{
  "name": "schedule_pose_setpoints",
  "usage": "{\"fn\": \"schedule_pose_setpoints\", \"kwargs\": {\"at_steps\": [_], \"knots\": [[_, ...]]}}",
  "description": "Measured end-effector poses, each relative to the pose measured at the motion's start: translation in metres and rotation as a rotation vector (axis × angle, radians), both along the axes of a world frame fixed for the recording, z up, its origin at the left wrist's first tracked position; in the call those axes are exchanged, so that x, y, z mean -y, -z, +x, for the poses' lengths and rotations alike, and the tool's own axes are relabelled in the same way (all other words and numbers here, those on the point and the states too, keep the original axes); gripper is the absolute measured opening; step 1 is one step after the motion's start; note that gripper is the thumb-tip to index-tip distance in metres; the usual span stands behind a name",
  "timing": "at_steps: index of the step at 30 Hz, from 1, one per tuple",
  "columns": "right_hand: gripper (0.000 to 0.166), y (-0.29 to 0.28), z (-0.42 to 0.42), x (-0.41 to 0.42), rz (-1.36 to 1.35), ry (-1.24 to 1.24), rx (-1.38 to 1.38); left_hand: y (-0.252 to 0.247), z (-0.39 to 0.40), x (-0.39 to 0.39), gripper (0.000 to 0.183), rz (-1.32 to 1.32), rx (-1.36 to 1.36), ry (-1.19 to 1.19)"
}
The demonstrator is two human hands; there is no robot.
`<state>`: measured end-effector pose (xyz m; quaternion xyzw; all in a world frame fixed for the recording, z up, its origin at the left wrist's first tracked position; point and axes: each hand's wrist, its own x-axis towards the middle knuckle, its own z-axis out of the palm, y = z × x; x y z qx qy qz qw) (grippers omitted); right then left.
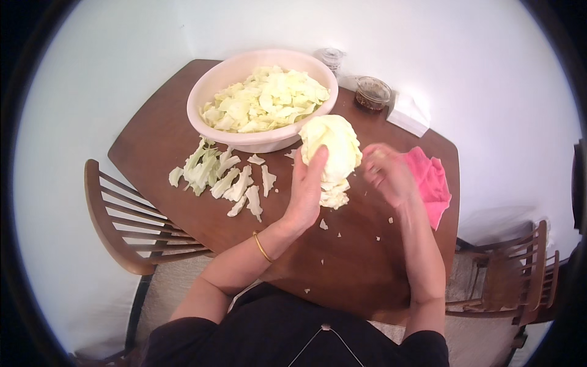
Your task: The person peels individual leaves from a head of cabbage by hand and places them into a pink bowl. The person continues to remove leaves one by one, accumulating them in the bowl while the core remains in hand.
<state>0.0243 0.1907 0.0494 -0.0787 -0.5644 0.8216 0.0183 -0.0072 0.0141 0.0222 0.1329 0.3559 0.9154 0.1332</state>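
My left hand (pixel 305 195) holds a partly stripped cabbage head (pixel 332 147) above the table, with the thumb across its near side. Just right of the cabbage, my right hand (pixel 390 176) is raised with its fingers curled; motion blur hides whether a bit of leaf is between them. Behind the cabbage stands a large pale pink plastic basin (pixel 199 121) heaped with torn cabbage leaves (pixel 275 98). Strips of thick leaf rib (pixel 240 186) and some greener leaf pieces (pixel 202 167) lie in front of the basin, left of my left hand.
On the brown wooden table (pixel 357 275) are small cabbage scraps (pixel 323 224). A pink cloth (pixel 431 183) lies at the right edge. Along the wall stand clear glassware (pixel 331 58), a glass bowl of dark contents (pixel 373 95) and a white tissue pack (pixel 409 114). Wooden chairs (pixel 94 215) flank the table.
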Motion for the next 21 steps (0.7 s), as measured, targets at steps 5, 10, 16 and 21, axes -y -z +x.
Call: {"fn": "schedule_pose_setpoints", "kwargs": {"at_steps": [5, 10, 16, 21], "knots": [[0.017, -0.073, -0.057, 0.005, 0.392, 0.221, -0.251, 0.002, 0.009, -0.007, 0.077, -0.243, -0.081, 0.060], [0.042, -0.113, -0.126, 0.057, 0.927, 0.108, -0.489, -0.003, 0.014, -0.005, 0.084, -0.401, -0.176, 0.068], [0.042, -0.092, -0.085, 0.034, 1.102, -0.001, -0.357, -0.009, 0.013, -0.004, 0.086, -0.475, -0.233, -0.110], [0.036, -0.058, -0.003, 0.024, 1.099, 0.127, -0.366, 0.003, 0.007, -0.007, 0.086, -0.444, -0.256, -0.145]]}}
